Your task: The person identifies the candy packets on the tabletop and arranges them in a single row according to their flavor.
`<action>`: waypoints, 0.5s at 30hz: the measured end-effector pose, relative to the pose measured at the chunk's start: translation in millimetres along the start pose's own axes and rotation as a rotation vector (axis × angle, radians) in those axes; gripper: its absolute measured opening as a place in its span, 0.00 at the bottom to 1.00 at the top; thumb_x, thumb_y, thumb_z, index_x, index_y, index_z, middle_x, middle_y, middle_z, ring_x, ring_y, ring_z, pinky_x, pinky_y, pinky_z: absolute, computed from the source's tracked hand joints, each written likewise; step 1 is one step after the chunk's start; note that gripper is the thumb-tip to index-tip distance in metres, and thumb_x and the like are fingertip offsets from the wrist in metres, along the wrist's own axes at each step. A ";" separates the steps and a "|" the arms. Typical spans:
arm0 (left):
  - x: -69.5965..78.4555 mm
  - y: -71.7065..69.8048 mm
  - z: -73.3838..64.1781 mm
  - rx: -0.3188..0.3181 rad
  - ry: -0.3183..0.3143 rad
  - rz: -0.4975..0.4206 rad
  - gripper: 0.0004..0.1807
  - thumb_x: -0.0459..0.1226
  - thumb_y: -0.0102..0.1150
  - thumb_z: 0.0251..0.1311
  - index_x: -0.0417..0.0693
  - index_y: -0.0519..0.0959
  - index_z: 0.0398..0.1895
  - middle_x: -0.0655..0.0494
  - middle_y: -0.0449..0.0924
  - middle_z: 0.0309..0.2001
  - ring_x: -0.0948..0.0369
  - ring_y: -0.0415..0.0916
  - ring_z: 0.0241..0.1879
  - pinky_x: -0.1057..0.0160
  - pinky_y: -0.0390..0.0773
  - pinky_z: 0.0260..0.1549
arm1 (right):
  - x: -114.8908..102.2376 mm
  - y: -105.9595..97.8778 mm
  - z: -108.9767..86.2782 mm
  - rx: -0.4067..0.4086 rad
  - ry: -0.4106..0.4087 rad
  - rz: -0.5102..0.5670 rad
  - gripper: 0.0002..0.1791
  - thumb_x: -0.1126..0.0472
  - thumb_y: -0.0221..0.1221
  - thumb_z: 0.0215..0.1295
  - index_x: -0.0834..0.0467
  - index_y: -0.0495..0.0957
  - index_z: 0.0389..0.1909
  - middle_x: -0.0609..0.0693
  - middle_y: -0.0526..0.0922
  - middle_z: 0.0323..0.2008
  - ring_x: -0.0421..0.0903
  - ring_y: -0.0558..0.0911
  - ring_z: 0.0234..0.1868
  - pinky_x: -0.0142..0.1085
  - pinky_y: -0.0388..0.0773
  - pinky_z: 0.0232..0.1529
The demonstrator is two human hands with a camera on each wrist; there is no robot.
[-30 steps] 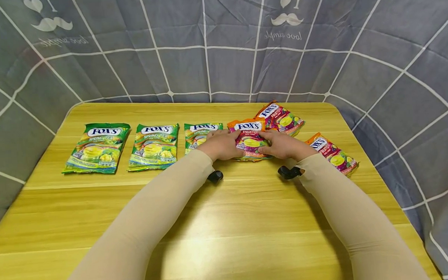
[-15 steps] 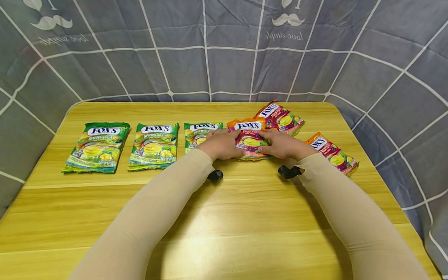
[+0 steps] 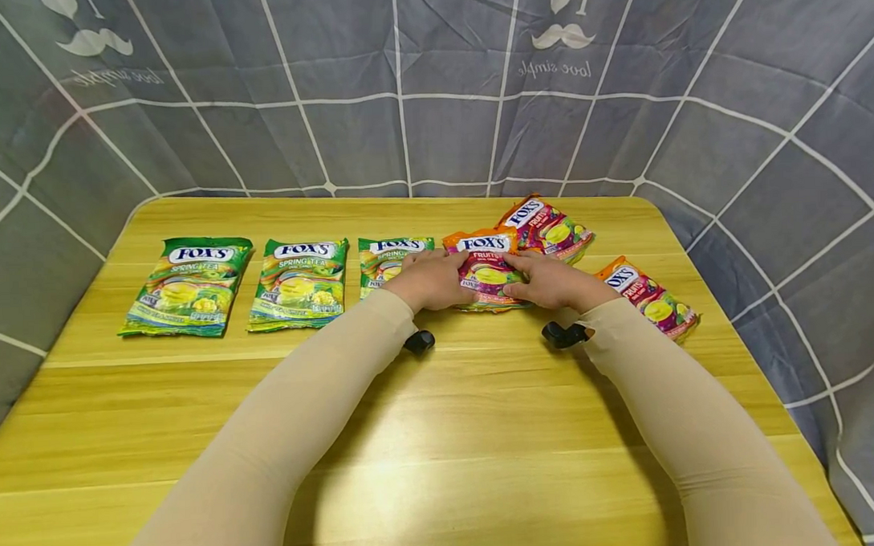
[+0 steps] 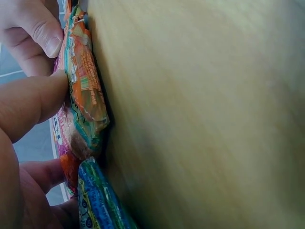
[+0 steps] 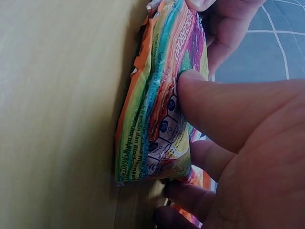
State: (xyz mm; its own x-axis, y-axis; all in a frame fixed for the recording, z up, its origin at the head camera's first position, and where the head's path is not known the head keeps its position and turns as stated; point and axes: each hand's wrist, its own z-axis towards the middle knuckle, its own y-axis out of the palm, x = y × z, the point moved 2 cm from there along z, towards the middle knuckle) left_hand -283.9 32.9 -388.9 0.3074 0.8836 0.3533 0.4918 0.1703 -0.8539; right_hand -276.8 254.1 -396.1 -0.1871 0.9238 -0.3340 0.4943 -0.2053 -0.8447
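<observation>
Flat on the table lies an orange and purple Fox's Fruits candy bag (image 3: 487,271), held between both hands. My left hand (image 3: 428,283) grips its left side, the thumb on the printed front and the fingers along the edge. On the opposite side my right hand (image 3: 553,283) does the same; in the right wrist view its thumb presses the bag's (image 5: 164,102) front while the other fingers reach the side. A green Spring Tea candy bag (image 3: 376,265) lies just left, partly hidden behind the left hand. Behind the right hand another Fruits bag (image 3: 547,229) lies tilted, overlapping the held bag's corner.
Two more green Spring Tea bags, one at far left (image 3: 190,290) and one nearer (image 3: 298,286), continue the row. A third Fruits bag (image 3: 651,302) lies slanted beside the right wrist. Grey checked cloth (image 3: 360,139) surrounds the wooden table (image 3: 443,433) at the back and sides.
</observation>
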 end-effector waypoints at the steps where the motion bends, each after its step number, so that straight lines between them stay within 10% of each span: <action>1: 0.0 0.0 -0.1 0.002 0.001 -0.002 0.49 0.63 0.59 0.68 0.60 0.52 0.87 0.46 0.50 0.85 0.48 0.44 0.85 0.39 0.45 0.79 | 0.2 0.0 0.0 0.001 0.001 0.002 0.42 0.44 0.53 0.81 0.53 0.47 0.86 0.67 0.46 0.84 0.74 0.50 0.82 0.67 0.50 0.80; 15: 0.8 -1.6 -0.1 -0.006 0.003 -0.007 0.50 0.63 0.58 0.68 0.60 0.51 0.87 0.46 0.49 0.86 0.49 0.42 0.86 0.39 0.43 0.80 | 2.1 0.8 -1.3 0.024 -0.002 0.044 0.42 0.44 0.53 0.81 0.52 0.47 0.86 0.67 0.45 0.84 0.76 0.45 0.82 0.69 0.45 0.80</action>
State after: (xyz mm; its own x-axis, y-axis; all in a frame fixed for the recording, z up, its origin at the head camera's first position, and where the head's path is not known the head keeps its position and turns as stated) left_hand -284.4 33.4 -387.2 0.3060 0.8811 0.3607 0.4988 0.1743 -0.8490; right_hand -275.7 256.3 -396.9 -0.1671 0.9130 -0.3721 0.4820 -0.2536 -0.8387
